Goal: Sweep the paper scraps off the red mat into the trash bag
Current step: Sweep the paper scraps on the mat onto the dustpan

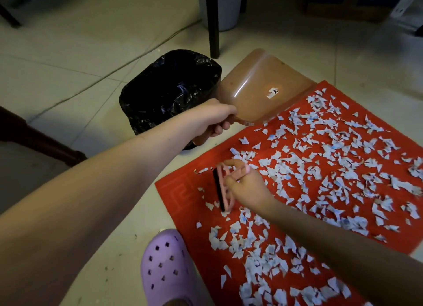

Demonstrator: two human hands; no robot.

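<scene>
A red mat (183,191) lies on the tiled floor, strewn with several white paper scraps (320,168). My left hand (212,120) grips the handle of a brown plastic dustpan (263,88), held tilted at the mat's far left edge. My right hand (247,184) holds a small pink brush with a black strip (220,189) over the mat's near left part; the brush is blurred. A bin lined with a black trash bag (169,88) stands just left of the dustpan.
A purple clog (167,269) on a foot rests at the mat's near corner. A dark furniture leg (214,22) stands behind the bin, and a dark wooden piece (41,141) lies at the left. Boxes line the far wall.
</scene>
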